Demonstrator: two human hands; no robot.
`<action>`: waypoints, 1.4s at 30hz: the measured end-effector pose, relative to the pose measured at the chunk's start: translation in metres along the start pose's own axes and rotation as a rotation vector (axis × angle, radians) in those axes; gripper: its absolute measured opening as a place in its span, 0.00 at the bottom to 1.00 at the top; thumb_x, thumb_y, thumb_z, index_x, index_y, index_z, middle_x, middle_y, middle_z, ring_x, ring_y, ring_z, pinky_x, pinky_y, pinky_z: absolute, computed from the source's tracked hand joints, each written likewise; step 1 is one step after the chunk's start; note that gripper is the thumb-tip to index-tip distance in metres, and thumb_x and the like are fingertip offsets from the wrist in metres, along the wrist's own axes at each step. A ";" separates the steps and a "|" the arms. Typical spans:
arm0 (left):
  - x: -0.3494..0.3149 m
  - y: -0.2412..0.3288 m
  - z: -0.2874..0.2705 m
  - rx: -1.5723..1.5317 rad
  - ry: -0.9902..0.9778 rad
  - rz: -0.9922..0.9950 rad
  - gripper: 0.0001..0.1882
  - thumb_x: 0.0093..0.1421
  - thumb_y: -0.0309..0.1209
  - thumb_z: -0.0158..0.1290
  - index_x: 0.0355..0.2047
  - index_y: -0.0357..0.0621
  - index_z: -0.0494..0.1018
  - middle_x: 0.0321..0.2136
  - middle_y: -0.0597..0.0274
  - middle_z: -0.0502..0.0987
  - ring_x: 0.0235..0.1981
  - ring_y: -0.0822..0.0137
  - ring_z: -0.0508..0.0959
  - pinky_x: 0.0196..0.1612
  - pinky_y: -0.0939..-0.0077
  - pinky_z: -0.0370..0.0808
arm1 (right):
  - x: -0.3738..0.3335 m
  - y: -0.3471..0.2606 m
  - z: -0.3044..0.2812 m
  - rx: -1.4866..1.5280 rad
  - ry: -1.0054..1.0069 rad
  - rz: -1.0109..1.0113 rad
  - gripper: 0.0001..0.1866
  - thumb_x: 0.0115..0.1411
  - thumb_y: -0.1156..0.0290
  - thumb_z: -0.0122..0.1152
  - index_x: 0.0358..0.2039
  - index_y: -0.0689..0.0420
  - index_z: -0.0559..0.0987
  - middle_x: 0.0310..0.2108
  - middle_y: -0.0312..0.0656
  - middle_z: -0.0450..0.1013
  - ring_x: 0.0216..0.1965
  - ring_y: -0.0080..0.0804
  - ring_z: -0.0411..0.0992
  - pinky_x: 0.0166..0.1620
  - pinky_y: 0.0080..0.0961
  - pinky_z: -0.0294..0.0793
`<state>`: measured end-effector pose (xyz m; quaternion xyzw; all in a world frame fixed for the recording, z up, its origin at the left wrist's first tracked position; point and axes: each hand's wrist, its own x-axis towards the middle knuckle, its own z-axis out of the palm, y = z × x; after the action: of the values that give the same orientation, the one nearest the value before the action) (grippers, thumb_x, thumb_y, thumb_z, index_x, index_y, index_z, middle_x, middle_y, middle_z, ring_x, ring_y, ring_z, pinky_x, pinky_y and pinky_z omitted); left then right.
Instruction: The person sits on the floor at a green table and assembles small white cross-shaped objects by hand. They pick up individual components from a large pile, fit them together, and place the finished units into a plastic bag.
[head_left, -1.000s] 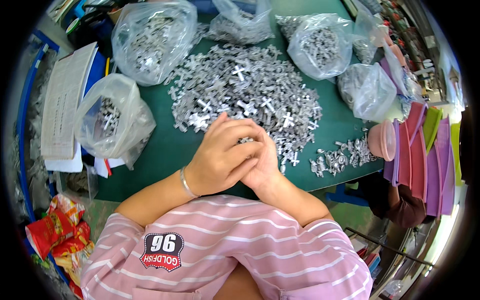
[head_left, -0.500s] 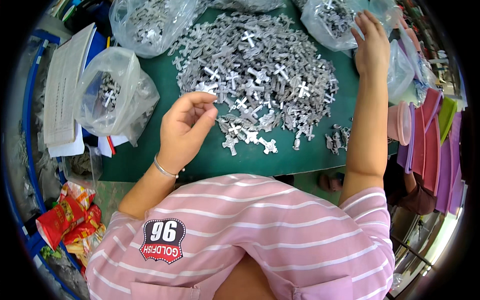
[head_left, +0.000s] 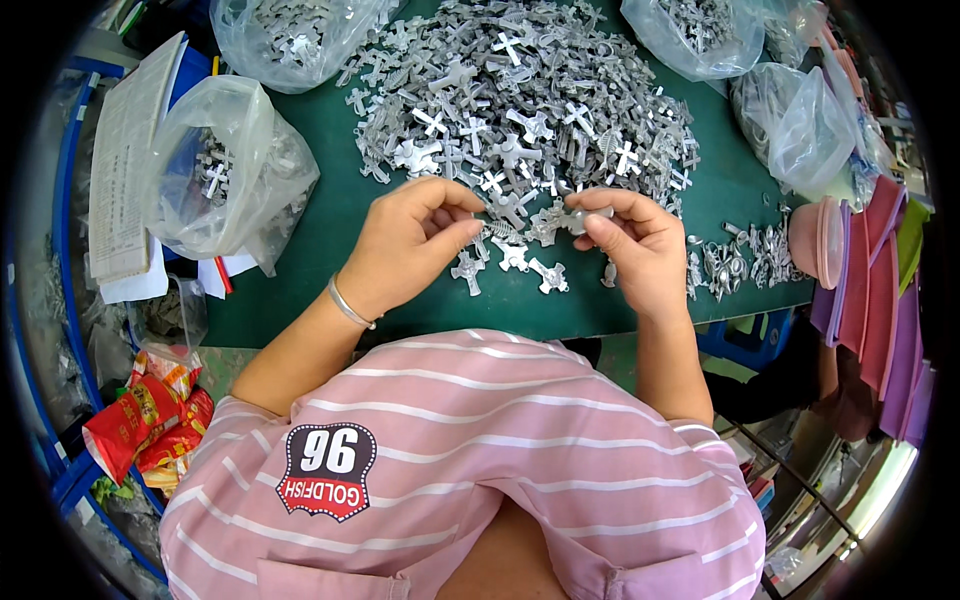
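Observation:
A large heap of silver-grey metal cross pendants (head_left: 540, 110) covers the middle of the green table (head_left: 290, 315). My right hand (head_left: 640, 245) is at the heap's near right edge, its thumb and fingers pinching a small silver metal piece (head_left: 590, 218) whose exact shape is partly hidden. Opposite it, my left hand (head_left: 420, 235) is closed with curled fingers, thumb and fingertips close together. Whatever lies between those fingertips is too small to make out. Just below and between the hands, a few loose cross pendants (head_left: 512, 256) lie on the table.
Clear plastic bags of metal pieces stand at the far left (head_left: 290, 50), left (head_left: 230, 170) and far right (head_left: 695, 40). Another plastic bag (head_left: 800, 120) sits at the right. Small metal pieces (head_left: 730, 265) lie near a pink cup (head_left: 818, 240). Papers (head_left: 130, 170) are on the left.
My right hand has come from the far right bag back to the heap's near edge and now pinches a silver piece. My left hand has shifted slightly right, and its fingers have closed more.

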<state>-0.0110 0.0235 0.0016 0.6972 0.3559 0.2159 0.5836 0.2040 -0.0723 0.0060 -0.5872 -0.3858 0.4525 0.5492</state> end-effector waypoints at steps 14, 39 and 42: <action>-0.005 0.003 0.023 -0.881 -0.182 -0.498 0.15 0.62 0.34 0.44 0.39 0.31 0.70 0.31 0.53 0.76 0.32 0.62 0.79 0.33 0.76 0.77 | -0.013 -0.012 0.031 -0.430 -0.208 -0.531 0.08 0.51 0.77 0.59 0.33 0.64 0.78 0.32 0.46 0.74 0.36 0.39 0.73 0.40 0.27 0.72; -0.010 -0.020 0.006 -1.637 -0.411 -0.368 0.18 0.62 0.40 0.38 0.40 0.38 0.68 0.25 0.62 0.66 0.20 0.74 0.62 0.19 0.83 0.60 | -0.003 0.005 0.010 0.340 -0.025 0.225 0.08 0.58 0.72 0.54 0.36 0.62 0.74 0.24 0.37 0.72 0.22 0.21 0.69 0.25 0.14 0.68; -0.010 -0.005 0.003 -1.606 -0.313 -0.442 0.16 0.59 0.38 0.40 0.37 0.39 0.69 0.27 0.60 0.67 0.22 0.73 0.63 0.19 0.82 0.60 | -0.003 0.010 0.009 0.735 -0.106 0.332 0.09 0.59 0.71 0.52 0.38 0.62 0.72 0.25 0.38 0.71 0.23 0.22 0.67 0.24 0.15 0.66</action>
<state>-0.0162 0.0140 -0.0025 0.0076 0.1376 0.1850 0.9730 0.1945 -0.0734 -0.0039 -0.3822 -0.1259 0.6723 0.6214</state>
